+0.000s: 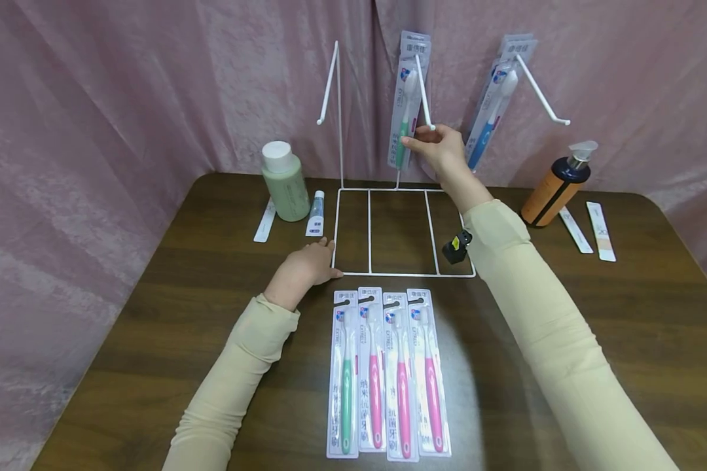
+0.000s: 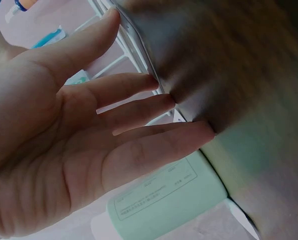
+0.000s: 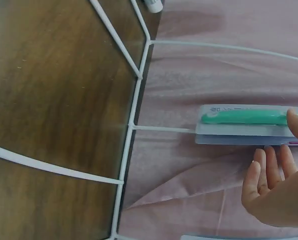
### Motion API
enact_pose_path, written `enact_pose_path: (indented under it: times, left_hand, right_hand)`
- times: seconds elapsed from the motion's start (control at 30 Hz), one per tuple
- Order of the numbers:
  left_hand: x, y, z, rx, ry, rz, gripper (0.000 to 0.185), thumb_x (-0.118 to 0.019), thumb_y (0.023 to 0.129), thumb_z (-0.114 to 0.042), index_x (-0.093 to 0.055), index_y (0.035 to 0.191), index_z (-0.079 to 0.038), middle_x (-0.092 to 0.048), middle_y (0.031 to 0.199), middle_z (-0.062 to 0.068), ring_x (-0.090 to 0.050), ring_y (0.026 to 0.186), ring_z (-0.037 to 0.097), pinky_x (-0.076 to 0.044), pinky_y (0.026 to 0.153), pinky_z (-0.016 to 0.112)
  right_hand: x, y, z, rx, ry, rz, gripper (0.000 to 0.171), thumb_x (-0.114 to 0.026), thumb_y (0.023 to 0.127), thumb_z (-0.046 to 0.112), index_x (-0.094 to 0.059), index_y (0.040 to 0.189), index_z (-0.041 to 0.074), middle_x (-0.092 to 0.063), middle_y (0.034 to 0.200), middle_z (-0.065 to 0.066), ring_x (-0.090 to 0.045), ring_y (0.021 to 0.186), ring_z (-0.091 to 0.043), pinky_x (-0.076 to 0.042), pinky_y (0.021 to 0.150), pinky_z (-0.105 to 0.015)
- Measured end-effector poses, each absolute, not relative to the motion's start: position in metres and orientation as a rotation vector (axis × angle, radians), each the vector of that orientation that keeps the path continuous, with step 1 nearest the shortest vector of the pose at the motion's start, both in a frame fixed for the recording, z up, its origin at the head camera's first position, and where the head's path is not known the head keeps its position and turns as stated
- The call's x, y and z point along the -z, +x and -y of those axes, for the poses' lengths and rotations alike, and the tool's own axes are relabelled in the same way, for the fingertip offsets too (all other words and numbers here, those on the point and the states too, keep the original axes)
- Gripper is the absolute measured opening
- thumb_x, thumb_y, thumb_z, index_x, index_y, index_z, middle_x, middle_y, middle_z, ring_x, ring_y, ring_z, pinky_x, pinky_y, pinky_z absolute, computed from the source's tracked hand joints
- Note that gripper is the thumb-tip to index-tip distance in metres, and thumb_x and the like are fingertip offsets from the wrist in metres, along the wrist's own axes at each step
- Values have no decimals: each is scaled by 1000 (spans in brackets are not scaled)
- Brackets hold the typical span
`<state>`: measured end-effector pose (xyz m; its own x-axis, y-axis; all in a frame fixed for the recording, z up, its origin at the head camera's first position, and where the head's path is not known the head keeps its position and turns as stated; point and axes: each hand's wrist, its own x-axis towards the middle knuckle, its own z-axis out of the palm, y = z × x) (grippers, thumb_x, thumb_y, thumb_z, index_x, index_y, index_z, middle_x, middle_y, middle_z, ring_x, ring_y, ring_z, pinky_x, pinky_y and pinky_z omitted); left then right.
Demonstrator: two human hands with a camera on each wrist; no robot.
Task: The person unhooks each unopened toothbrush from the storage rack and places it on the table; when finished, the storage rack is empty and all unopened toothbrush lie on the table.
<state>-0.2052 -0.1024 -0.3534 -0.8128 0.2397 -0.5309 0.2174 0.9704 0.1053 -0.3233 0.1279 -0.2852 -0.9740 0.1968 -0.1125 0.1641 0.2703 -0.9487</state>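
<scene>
Upper centre of the head view, the right hand (image 1: 442, 149) pinches a green toothbrush pack (image 1: 408, 98) hanging on the wire rack's (image 1: 404, 273) middle hook (another hangs upper right). The left hand (image 1: 306, 265), fingers straight, steadies the rack base. Four packs (image 1: 387, 373) at lower centre seemingly remain unhung.

Green bottle (image 1: 285, 180) with white cap, upright at worktop (image 1: 153, 314) rear left; small tube (image 1: 315, 214) just beside it; flat strip (image 1: 264, 221) on its left. Orange pump bottle (image 1: 556, 186) at rear right, two flat strips (image 1: 589, 229) near it. Four packaged toothbrushes (image 1: 387, 373) side by side at front centre. Pink curtain (image 1: 124, 91) behind.
</scene>
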Motion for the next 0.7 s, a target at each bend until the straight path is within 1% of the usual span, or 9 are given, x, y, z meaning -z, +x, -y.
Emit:
enact_pose_path:
  times: [0.07, 0.13, 0.2, 0.27, 0.37, 0.43, 0.6, 0.7]
  left_hand:
    - [353, -205, 103, -55, 320, -2550, 75, -51, 95, -40, -14, 149, -3, -13, 155, 16, -20, 139, 37, -25, 111, 48]
    - [353, -205, 103, -57, 321, -2550, 75, -51, 95, -40, -15, 149, -3, -14, 155, 16, -20, 139, 37, -25, 111, 48]
    - [353, -205, 104, -65, 317, -2550, 75, -51, 95, -40, -15, 149, -3, -14, 155, 16, -20, 139, 37, -25, 111, 49]
    - [353, -205, 104, -70, 315, -2551, 75, -51, 95, -40, -15, 149, -3, -14, 155, 16, -20, 139, 37, -25, 111, 49]
    - [353, -205, 103, -78, 315, -2554, 75, -51, 95, -40, -15, 149, -3, -14, 155, 16, -20, 139, 37, -24, 111, 49]
    - [353, -205, 103, -77, 317, -2557, 75, -51, 95, -40, -15, 149, -3, -13, 155, 16, -20, 139, 37, -24, 111, 48]
    - [354, -205, 103, -70, 322, -2558, 76, -52, 95, -40, -15, 149, -3, -13, 155, 16, -20, 139, 37, -24, 111, 48]
    - [355, -204, 103, -76, 321, -2548, 76, -51, 95, -40, -14, 149, -3, -13, 155, 15, -19, 139, 37, -24, 111, 49]
  right_hand:
    - [281, -326, -125, -1842, -374, 2470, 36, -77, 76, 31, -61, 103, 14, -58, 96, 6, -54, 99, -11, -43, 87, -25]
    - [278, -328, -124, -1827, -366, 2472, 31, -77, 76, 32, -61, 97, 16, -57, 94, 7, -53, 97, -10, -43, 86, -25]
    - [275, -328, -122, -1804, -357, 2489, 29, -77, 76, 34, -60, 93, 17, -58, 97, 6, -52, 98, -10, -43, 86, -25]
    - [272, -327, -122, -1776, -355, 2510, 30, -77, 76, 36, -60, 93, 17, -57, 102, 5, -51, 101, -10, -42, 87, -26]
    - [269, -323, -119, -1769, -362, 2532, 34, -75, 77, 38, -61, 100, 15, -56, 109, 3, -49, 105, -12, -41, 90, -27]
    - [268, -321, -116, -1789, -351, 2528, 39, -73, 79, 37, -61, 107, 13, -56, 113, 1, -50, 108, -13, -40, 93, -28]
    - [272, -314, -110, -1817, -243, 2538, 50, -67, 84, 41, -59, 121, 9, -55, 123, -4, -47, 113, -15, -38, 98, -30]
    - [280, -306, -108, -1729, -121, 2570, 50, -61, 87, 46, -60, 122, 9, -59, 124, -5, -51, 114, -15, -40, 97, -31]
